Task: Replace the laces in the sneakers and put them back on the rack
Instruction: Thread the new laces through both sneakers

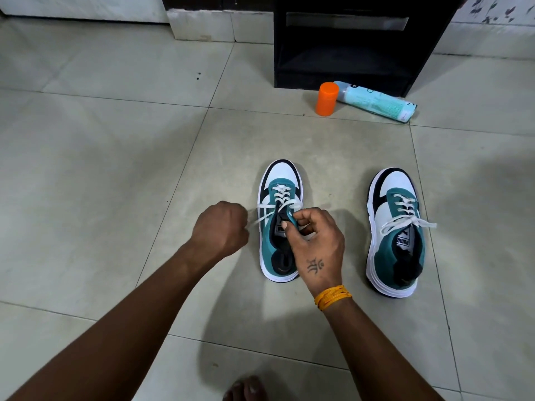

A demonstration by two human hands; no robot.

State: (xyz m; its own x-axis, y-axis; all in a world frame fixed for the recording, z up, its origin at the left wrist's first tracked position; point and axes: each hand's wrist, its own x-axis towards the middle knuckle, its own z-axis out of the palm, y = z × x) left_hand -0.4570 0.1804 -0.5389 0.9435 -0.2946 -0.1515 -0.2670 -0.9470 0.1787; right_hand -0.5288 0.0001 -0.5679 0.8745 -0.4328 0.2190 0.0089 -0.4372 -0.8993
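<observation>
Two teal, white and black sneakers stand toes-away on the tiled floor. The left sneaker [278, 198] has a white lace [282, 195] threaded through its eyelets. My left hand [221, 227] is fisted just left of it, pulling one lace end taut sideways. My right hand [314, 241] pinches the sneaker's tongue and upper edge and hides its right side. The right sneaker [396, 230] stands apart to the right, its white lace [406, 218] tied in a loose bow. The dark shoe rack [347, 68] stands open at the back.
An orange cap [327, 99] stands upright in front of the rack beside a light-blue bottle [376, 101] lying on its side. My bare toes [246, 390] show at the bottom edge. A white wall base runs along the back left.
</observation>
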